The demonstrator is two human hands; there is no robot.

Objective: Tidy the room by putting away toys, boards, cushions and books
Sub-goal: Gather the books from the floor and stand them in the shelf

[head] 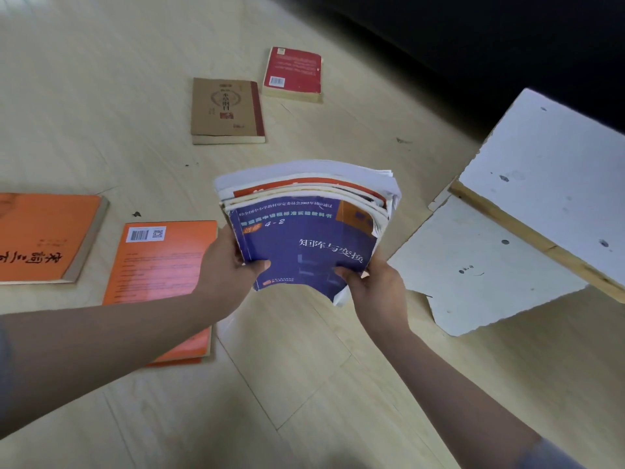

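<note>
The left hand (225,265) and the right hand (377,291) are bare, and so are the left forearm (101,336) and the right forearm (449,377) along nearly all of their visible length. A grey-blue right sleeve (554,456) of plain, soft-looking cloth covers the arm only at the near right corner, its edge running across the arm. A sliver of a matching left sleeve (4,353) shows at the left edge. Each thumb ends in a short nail.
</note>
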